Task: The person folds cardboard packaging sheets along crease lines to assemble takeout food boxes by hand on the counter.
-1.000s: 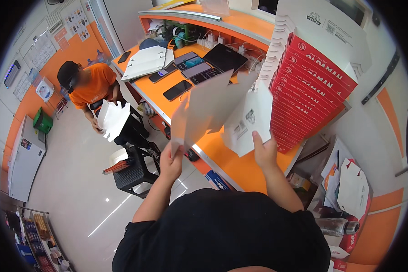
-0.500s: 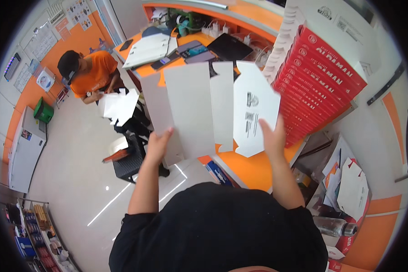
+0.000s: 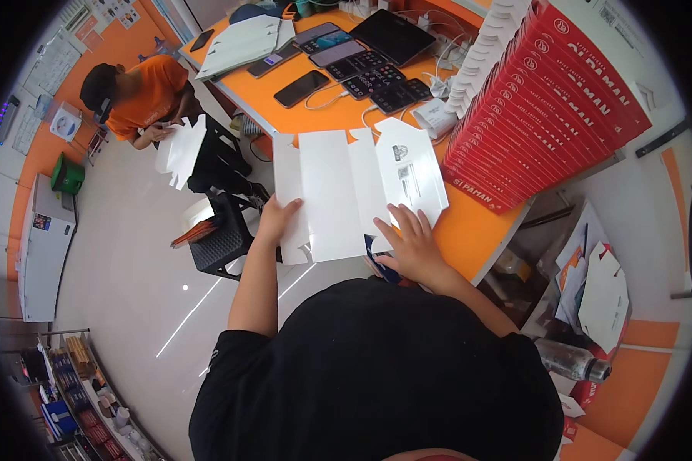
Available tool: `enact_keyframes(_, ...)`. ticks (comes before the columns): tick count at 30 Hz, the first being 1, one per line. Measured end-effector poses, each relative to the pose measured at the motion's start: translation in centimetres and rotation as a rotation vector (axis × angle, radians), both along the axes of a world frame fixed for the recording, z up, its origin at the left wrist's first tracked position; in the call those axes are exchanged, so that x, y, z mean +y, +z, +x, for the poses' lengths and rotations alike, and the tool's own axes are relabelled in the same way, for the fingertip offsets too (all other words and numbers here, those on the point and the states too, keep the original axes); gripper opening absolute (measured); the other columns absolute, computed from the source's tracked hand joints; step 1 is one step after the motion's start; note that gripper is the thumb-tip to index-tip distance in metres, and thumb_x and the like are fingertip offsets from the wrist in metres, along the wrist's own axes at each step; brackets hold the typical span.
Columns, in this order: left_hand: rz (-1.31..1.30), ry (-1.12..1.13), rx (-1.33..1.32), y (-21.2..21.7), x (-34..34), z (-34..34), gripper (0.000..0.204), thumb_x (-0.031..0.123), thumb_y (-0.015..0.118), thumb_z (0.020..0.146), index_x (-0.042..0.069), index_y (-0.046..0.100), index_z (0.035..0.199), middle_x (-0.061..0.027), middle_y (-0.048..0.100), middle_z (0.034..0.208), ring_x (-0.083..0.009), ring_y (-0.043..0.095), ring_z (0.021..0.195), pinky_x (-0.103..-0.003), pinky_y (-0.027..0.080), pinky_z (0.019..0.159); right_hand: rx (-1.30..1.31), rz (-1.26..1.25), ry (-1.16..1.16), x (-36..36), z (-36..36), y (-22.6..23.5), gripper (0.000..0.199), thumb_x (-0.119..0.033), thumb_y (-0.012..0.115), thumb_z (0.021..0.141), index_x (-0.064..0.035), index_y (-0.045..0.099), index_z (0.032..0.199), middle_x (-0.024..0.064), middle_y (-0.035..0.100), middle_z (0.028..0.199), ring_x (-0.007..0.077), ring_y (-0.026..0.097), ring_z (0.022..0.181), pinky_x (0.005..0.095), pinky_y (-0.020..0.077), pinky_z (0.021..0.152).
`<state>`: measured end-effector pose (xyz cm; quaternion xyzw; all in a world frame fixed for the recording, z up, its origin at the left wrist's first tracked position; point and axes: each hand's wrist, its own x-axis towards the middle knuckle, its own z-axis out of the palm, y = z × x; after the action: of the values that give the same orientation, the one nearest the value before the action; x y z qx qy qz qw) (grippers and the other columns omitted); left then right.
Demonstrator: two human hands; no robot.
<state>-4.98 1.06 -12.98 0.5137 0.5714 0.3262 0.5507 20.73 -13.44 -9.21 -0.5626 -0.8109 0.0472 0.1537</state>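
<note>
A white cardboard box blank (image 3: pixel 327 196) with creases and cut tabs lies spread before me, partly over the near edge of the orange table. My left hand (image 3: pixel 279 219) is closed on its left edge, thumb on top and fingers partly hidden beneath. Flat against the lower part of the right-hand panel, my right hand (image 3: pixel 411 244) has its fingers spread. That panel carries small dark print and has angled corners. To the right stands a tall stack of nested red-and-white cartons (image 3: pixel 538 115).
Several phones, among them a black one (image 3: pixel 301 89), lie on the orange table (image 3: pixel 284 121) with cables and a dark tablet (image 3: pixel 392 37). White folded sheets (image 3: pixel 242 46) rest at its far left. A person in orange (image 3: pixel 150 96) handles another blank beside a black stool (image 3: pixel 221 238).
The blank has come down from a raised, more upright position and now lies flatter. My right hand has shifted from its right edge onto the panel. The view has tilted, showing more phones.
</note>
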Motion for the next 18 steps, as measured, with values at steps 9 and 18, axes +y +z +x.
enact_keyframes(9,0.002,0.315,-0.323,-4.0,-2.0,0.0,0.047,0.012,0.059,0.081,-0.006,0.04,0.121,-0.0147,0.058,0.104,-0.0226,0.058,0.09,-0.031,0.045,0.079,0.066,0.063,-0.085,-0.2,2.3,-2.2,0.066,-0.026,0.07,0.071,-0.0105,0.038,0.128,0.0197,0.026,0.132,0.0385,0.025,0.123,0.0494,0.0239,0.101)
enact_keyframes(18,-0.128,0.21,-0.285,-0.9,2.1,2.5,0.041,0.014,0.059,0.081,-0.005,0.044,0.114,-0.0157,0.059,0.1,-0.0235,0.06,0.084,-0.035,0.049,0.072,-0.093,0.021,0.032,4.8,3.0,-1.9,0.057,-0.018,0.063,0.074,-0.0094,0.04,0.125,0.0139,0.03,0.132,0.0264,0.03,0.124,0.0472,0.0231,0.102)
